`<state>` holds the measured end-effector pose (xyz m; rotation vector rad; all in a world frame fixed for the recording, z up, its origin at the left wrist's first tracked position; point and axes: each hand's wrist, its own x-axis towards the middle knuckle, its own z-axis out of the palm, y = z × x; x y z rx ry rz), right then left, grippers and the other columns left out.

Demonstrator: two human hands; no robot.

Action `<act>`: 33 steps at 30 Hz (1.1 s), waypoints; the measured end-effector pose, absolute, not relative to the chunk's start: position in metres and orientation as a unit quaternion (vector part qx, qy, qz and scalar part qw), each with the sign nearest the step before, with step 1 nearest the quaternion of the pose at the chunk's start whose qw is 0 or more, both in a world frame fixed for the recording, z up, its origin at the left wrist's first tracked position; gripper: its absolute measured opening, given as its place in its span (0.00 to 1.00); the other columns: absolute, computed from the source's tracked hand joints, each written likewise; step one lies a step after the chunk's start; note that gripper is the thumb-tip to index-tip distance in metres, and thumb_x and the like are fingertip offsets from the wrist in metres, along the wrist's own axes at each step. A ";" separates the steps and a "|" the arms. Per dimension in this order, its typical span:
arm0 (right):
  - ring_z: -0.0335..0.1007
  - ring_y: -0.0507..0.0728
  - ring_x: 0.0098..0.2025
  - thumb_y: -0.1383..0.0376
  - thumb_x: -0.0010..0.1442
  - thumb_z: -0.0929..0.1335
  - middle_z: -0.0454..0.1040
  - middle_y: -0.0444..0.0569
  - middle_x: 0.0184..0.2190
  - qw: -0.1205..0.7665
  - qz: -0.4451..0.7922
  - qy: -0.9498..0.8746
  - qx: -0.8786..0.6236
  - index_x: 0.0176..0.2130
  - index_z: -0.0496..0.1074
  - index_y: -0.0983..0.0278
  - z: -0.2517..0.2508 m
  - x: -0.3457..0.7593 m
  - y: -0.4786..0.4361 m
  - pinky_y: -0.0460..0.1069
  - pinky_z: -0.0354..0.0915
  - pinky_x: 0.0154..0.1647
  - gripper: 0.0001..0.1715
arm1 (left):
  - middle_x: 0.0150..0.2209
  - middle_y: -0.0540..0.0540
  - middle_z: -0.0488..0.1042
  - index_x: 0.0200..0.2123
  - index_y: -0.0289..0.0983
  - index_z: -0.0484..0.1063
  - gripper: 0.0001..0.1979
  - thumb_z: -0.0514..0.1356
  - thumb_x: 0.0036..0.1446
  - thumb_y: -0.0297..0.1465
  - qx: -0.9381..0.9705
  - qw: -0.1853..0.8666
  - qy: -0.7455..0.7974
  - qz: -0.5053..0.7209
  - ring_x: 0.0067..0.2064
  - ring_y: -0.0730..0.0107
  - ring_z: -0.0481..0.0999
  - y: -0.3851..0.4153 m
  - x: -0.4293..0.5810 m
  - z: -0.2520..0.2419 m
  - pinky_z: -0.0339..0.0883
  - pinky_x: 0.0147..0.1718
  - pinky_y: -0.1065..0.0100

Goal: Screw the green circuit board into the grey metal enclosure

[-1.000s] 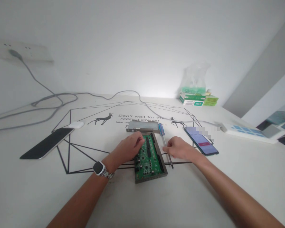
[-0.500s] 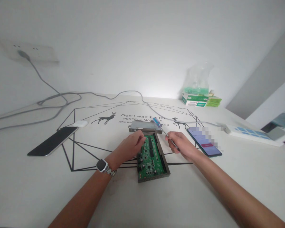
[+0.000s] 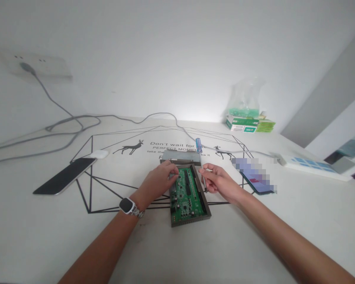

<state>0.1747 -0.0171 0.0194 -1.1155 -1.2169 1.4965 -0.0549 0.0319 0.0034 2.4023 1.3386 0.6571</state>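
Note:
A green circuit board (image 3: 187, 195) lies in an open grey metal case (image 3: 207, 209) on the white table, in the middle of the view. My left hand (image 3: 158, 180), with a watch on its wrist, rests with bent fingers on the board's far left corner. My right hand (image 3: 217, 180) is closed around the shaft of a screwdriver (image 3: 200, 156) with a blue handle. The tool stands almost upright, handle up, just right of the case's far edge. A grey metal cover (image 3: 180, 156) lies right behind the case.
A dark phone (image 3: 63, 176) and a white earbud case (image 3: 98, 154) lie at left. A lit phone (image 3: 258, 182) lies at right, near a white power strip (image 3: 310, 165). Grey cables (image 3: 71, 128) run from a wall socket (image 3: 37, 67). Green boxes and a plastic bag (image 3: 247, 114) sit at the back.
My right hand picked the screwdriver up off the table and raised it from lying flat to nearly upright beside the case. My left hand stayed on the board's corner.

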 end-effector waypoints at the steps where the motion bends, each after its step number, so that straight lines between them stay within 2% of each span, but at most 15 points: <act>1: 0.49 0.45 0.13 0.47 0.49 0.77 0.67 0.36 0.15 0.443 0.603 -0.491 -0.446 0.34 0.62 0.60 0.018 0.174 -0.017 0.43 0.41 0.15 0.29 | 0.41 0.47 0.72 0.36 0.40 0.72 0.04 0.58 0.61 0.32 0.839 0.151 0.472 0.224 0.40 0.63 0.74 0.031 -0.054 0.004 0.64 0.36 0.64; 9: 0.55 0.46 0.14 0.48 0.49 0.76 0.71 0.37 0.17 0.439 0.591 -0.502 -0.454 0.35 0.62 0.60 0.015 0.171 -0.017 0.43 0.46 0.16 0.28 | 0.40 0.47 0.71 0.35 0.40 0.71 0.04 0.57 0.62 0.31 0.841 0.146 0.473 0.220 0.39 0.63 0.74 0.030 -0.051 0.002 0.64 0.36 0.65; 19: 0.56 0.46 0.15 0.45 0.50 0.75 0.71 0.38 0.18 0.460 0.552 -0.534 -0.446 0.33 0.62 0.60 0.010 0.170 -0.014 0.43 0.49 0.15 0.28 | 0.42 0.46 0.71 0.41 0.41 0.76 0.08 0.57 0.64 0.32 0.841 0.121 0.483 0.209 0.38 0.64 0.75 0.028 -0.043 0.004 0.65 0.35 0.65; 26: 0.56 0.47 0.16 0.47 0.53 0.74 0.70 0.37 0.18 0.465 0.530 -0.547 -0.452 0.32 0.62 0.60 0.009 0.167 -0.016 0.43 0.49 0.16 0.25 | 0.40 0.46 0.71 0.37 0.40 0.75 0.07 0.57 0.64 0.32 0.840 0.116 0.480 0.228 0.37 0.64 0.73 0.034 -0.040 -0.003 0.64 0.35 0.65; 33: 0.55 0.47 0.15 0.47 0.53 0.73 0.68 0.36 0.17 0.469 0.518 -0.545 -0.463 0.32 0.62 0.59 0.013 0.165 -0.017 0.44 0.49 0.16 0.24 | 0.43 0.45 0.71 0.38 0.39 0.72 0.08 0.53 0.67 0.31 0.856 0.088 0.470 0.196 0.43 0.61 0.73 0.034 -0.038 -0.001 0.65 0.36 0.65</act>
